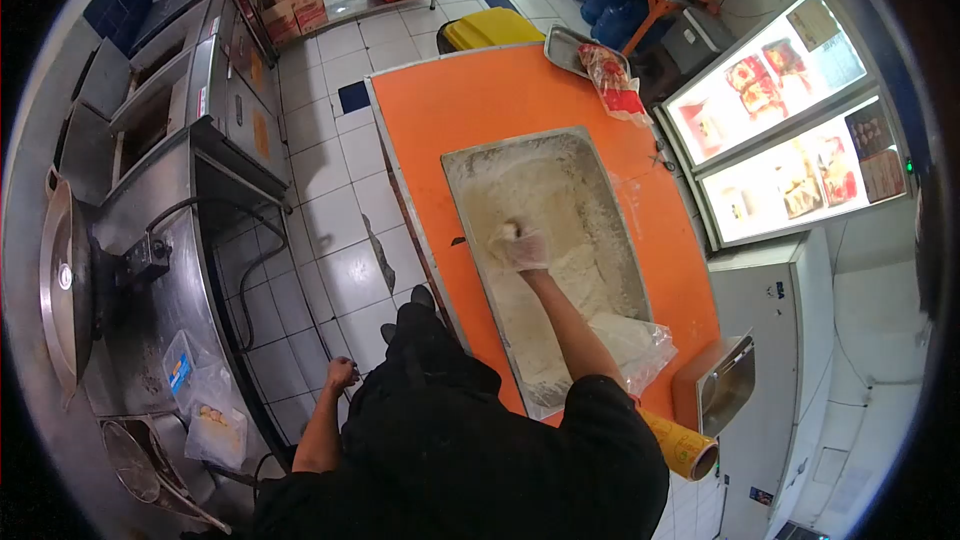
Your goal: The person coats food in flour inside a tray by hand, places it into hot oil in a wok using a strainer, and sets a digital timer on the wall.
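Note:
My right hand (528, 247), in a thin, clear plastic glove dusted white, reaches into a large rectangular metal tray (612, 215). Its fingers curl in at the flour (560, 185), around a floury lump that I cannot make out. Pale flour covers the tray's bottom and is heaped toward the near end. A clear plastic bag (640, 345) lies over the tray's near right corner, beside my right forearm. Away from the table, my left hand (342, 373) hangs by my side, curled into a loose fist with nothing visible in it.
The tray stands on an orange table (420, 105). At its far end a smaller metal tray (575, 45) bears a red-and-clear package (612, 85). A yellow roll (685, 448) and a steel container (722, 390) sit near right. A steel counter with a wok (65, 280) runs along the left.

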The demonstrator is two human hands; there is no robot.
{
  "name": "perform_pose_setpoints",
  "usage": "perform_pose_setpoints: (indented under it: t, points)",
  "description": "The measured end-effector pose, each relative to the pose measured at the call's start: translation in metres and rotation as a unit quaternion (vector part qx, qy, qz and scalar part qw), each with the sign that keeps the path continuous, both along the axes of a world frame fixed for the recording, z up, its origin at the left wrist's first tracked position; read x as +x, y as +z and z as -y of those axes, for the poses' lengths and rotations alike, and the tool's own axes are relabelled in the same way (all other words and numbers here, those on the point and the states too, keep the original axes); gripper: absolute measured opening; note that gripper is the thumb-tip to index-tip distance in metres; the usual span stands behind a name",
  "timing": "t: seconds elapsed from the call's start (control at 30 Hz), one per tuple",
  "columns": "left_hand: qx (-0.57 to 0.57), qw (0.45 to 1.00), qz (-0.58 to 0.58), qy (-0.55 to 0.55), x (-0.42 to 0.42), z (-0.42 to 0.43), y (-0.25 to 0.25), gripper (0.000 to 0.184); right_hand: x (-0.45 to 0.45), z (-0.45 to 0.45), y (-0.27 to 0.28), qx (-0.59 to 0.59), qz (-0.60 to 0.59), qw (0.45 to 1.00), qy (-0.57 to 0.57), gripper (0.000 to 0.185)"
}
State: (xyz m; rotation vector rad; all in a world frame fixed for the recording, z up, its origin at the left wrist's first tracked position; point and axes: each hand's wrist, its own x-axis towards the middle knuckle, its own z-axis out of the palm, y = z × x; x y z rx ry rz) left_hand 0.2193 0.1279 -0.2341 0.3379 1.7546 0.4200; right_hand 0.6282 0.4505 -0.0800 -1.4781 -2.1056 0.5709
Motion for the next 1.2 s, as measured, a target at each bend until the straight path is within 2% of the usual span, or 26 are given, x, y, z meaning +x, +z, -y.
perform_pose_setpoints:
  t: [0.03,0.17,0.2,0.23,0.27,0.33,0.37,0.43,0.57,0.63,0.67,0.73,0.8,0.93,0.97,1.03,1.17,1.2]
  points:
    - [0.006,1.000,0.001,0.006,-0.001,0.000,-0.003,0.018,0.003,0.000,-0.002,0.039,-0.062,0.985,-0.154,0.028]
    - [0.012,1.000,0.000,0.011,-0.004,-0.001,-0.014,0.018,0.023,0.021,-0.005,-0.040,-0.017,0.983,-0.178,0.027]
    - [0.013,1.000,0.001,0.010,-0.001,-0.004,-0.011,0.018,0.019,0.027,-0.016,0.085,0.116,0.986,-0.088,0.032]
    - [0.008,1.000,0.004,0.008,0.001,-0.005,-0.005,0.018,0.011,0.034,-0.018,0.204,0.244,0.948,0.006,0.036]
    - [0.002,1.000,0.007,0.006,0.003,-0.006,0.002,0.018,0.005,0.038,-0.020,0.203,0.244,0.948,0.006,0.036]
    - [0.002,1.000,0.006,0.001,0.007,-0.006,0.003,0.018,-0.016,0.048,0.001,0.174,0.124,0.977,0.000,0.042]
    - [0.003,1.000,0.007,-0.003,0.007,-0.007,0.003,0.017,-0.022,0.046,-0.001,0.173,0.124,0.977,-0.002,0.042]
    - [-0.001,1.000,0.006,-0.011,0.006,-0.006,-0.003,0.018,-0.027,0.034,-0.009,0.161,0.209,0.964,0.031,0.051]
    - [0.009,1.000,0.005,-0.018,0.003,-0.010,-0.007,0.018,-0.027,0.004,-0.027,0.095,0.144,0.985,0.012,0.049]
    - [0.007,1.000,-0.003,-0.008,0.000,-0.010,-0.003,0.018,-0.011,-0.012,-0.042,0.093,0.061,0.985,-0.131,0.039]
    - [0.008,1.000,-0.007,0.001,0.001,-0.012,-0.002,0.018,0.000,-0.014,-0.042,0.094,0.062,0.985,-0.128,0.039]
    - [0.009,1.000,-0.004,0.010,0.000,-0.010,-0.003,0.018,0.016,-0.010,-0.028,-0.025,0.019,0.972,-0.234,0.036]
    - [0.007,1.000,0.005,0.022,-0.005,-0.005,-0.011,0.017,0.017,0.010,-0.019,0.012,0.035,0.978,-0.206,0.042]
    - [-0.001,1.000,-0.014,0.005,0.001,0.001,-0.012,0.018,0.013,0.054,-0.015,0.153,0.079,0.979,-0.104,0.076]
    - [-0.008,1.000,-0.003,0.000,0.002,0.002,-0.013,0.019,0.009,0.056,-0.014,0.153,0.078,0.979,-0.105,0.076]
    - [-0.015,1.000,0.009,-0.008,0.002,0.004,-0.014,0.020,0.000,0.060,-0.016,0.151,0.110,0.980,-0.065,0.094]
    - [-0.005,1.000,0.004,-0.019,0.007,-0.001,-0.008,0.020,-0.011,0.023,-0.017,0.099,0.061,0.992,-0.052,0.096]
    - [-0.005,1.000,-0.003,-0.011,0.008,-0.003,-0.005,0.018,-0.015,0.010,-0.021,0.113,0.050,0.991,-0.048,0.091]
